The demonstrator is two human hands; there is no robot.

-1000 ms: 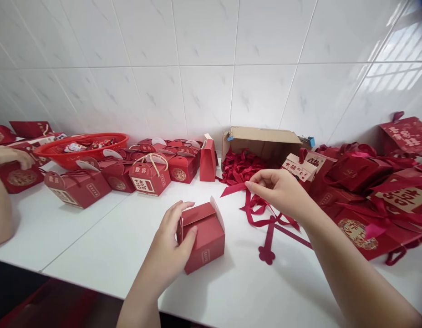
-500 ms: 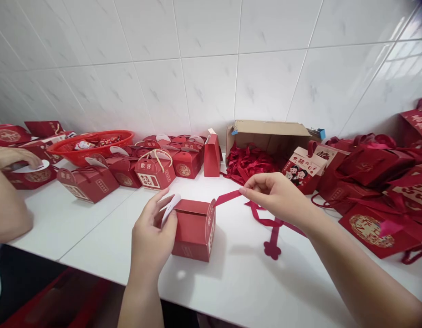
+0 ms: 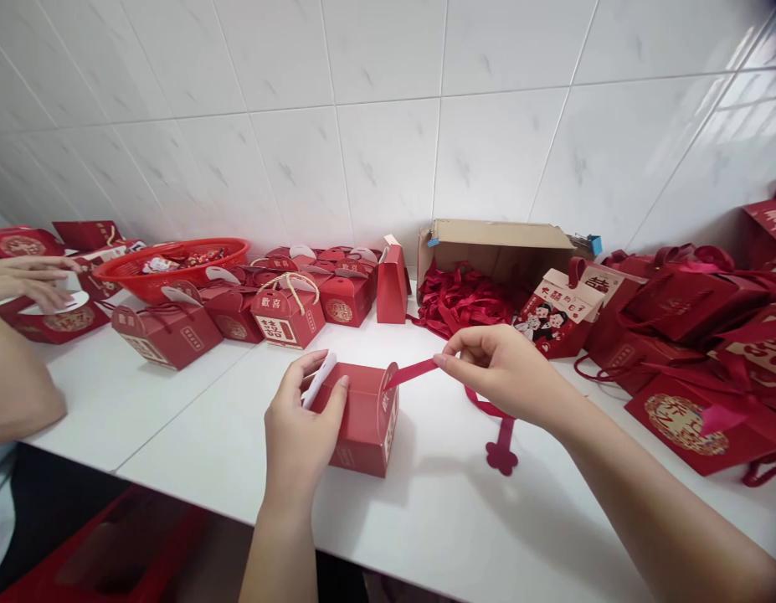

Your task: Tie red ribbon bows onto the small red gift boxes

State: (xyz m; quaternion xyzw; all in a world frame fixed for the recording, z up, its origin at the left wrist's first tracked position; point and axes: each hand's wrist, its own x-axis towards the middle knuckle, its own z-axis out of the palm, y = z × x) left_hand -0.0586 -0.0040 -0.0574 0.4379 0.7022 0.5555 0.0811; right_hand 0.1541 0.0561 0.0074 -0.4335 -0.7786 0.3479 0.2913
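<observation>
Box [image 3: 366, 402] front and centre, carton [image 3: 501, 234] behind to the right

Left hand [image 3: 305, 419] on the box's left end, right hand [image 3: 497, 368] out to its right, ribbon [image 3: 413, 373] running between that hand and the box! Behind, a row of boxes [image 3: 290, 311] stretches leftward, the basket [image 3: 155, 289] behind its left end. Ribbon heap [image 3: 463, 301] at the carton's mouth, piled boxes [image 3: 695, 306] far right, a co-worker's hand [image 3: 36, 280] on another box [image 3: 70, 323] far left!
</observation>
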